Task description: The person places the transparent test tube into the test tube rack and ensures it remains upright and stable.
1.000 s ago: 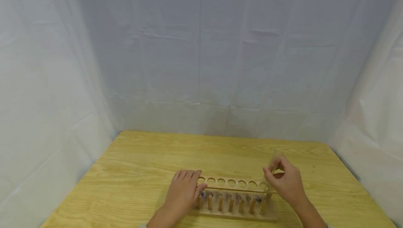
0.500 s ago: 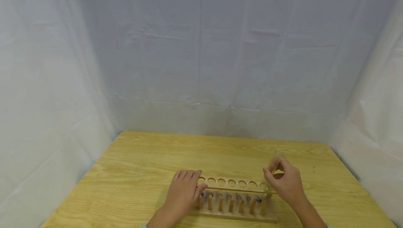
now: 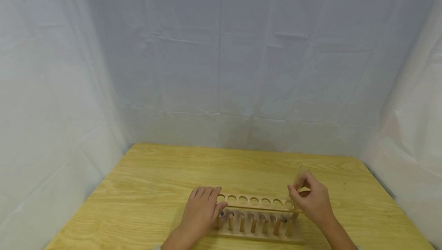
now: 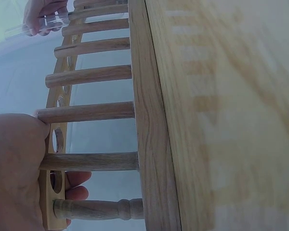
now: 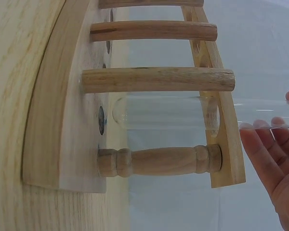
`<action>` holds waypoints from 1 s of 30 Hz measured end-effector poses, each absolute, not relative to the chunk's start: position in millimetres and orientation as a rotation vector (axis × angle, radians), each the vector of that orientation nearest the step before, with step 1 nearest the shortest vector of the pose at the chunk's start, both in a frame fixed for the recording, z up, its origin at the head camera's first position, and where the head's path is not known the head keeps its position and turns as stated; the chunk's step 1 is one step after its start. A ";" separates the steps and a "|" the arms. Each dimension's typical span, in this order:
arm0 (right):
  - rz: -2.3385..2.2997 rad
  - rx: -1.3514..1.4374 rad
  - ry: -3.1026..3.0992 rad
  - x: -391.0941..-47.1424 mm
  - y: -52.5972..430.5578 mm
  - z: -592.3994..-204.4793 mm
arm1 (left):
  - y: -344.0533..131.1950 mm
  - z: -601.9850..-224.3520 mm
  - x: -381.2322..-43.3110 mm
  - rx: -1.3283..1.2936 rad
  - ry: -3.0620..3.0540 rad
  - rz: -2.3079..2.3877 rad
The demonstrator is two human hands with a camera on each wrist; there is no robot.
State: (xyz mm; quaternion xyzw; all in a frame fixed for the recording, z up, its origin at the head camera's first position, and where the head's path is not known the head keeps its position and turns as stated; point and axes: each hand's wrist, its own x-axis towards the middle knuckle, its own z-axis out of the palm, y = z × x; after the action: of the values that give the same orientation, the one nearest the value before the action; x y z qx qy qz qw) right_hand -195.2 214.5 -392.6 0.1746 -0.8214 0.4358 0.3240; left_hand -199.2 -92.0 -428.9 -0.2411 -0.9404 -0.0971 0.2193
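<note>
A wooden test tube rack [image 3: 259, 236] stands on the table, with a holed top rail and a row of upright pegs. My left hand [image 3: 203, 208] grips the rail's left end; in the left wrist view fingertips [image 4: 77, 193] show behind it. At the right end, my right hand [image 3: 315, 200] pinches a clear glass test tube [image 5: 159, 113] by its upper part. In the right wrist view the tube passes through the end hole of the top rail [image 5: 232, 159]. Its rounded bottom points at a round recess [image 5: 101, 120] in the base, with a small gap between.
The wood-grain table [image 3: 155, 173] extends around the rack. White sheeting [image 3: 221, 69] hangs behind the table and along both sides. A turned end post [image 5: 164, 161] stands beside the tube, and a plain peg [image 5: 159, 79] is on its other side.
</note>
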 end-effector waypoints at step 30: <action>1.151 0.469 -2.188 -200.1 215.5 -402.3 | -91.9 -426.9 -198.3 -0.680 -2.601 -0.274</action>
State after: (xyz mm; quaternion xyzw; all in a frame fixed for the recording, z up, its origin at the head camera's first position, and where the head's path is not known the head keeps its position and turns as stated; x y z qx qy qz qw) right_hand -200.1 215.5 -402.3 0.1773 -0.8274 0.4353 0.3075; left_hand -198.3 -91.9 -426.9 -0.2456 -0.9393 -0.0991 0.2180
